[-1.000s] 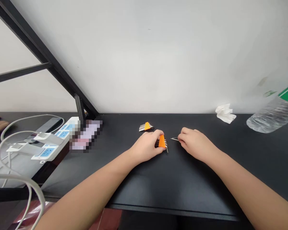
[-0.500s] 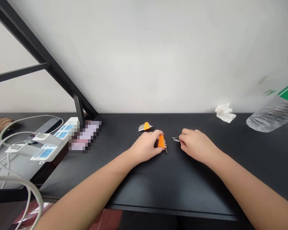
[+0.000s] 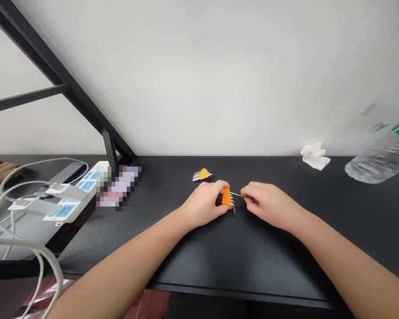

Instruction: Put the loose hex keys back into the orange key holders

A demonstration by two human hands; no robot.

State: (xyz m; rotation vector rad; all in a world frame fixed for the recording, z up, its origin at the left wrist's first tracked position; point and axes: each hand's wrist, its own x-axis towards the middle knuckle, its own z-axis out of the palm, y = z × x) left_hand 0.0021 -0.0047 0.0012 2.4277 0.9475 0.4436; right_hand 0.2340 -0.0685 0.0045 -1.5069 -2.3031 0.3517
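Soft light on the pale wall (image 3: pixel 239 88), dull glare on the black tabletop (image 3: pixel 216 254), wide-angle edge distortion.

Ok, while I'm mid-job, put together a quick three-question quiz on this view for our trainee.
1. True or false: the left hand grips the orange holder.
2. What is the right hand pinching?
3. Put these in order from left to right in the picture: bottle, crumpled tissue, power strip.

Key:
1. True.
2. A thin metal rod.
3. Power strip, crumpled tissue, bottle.
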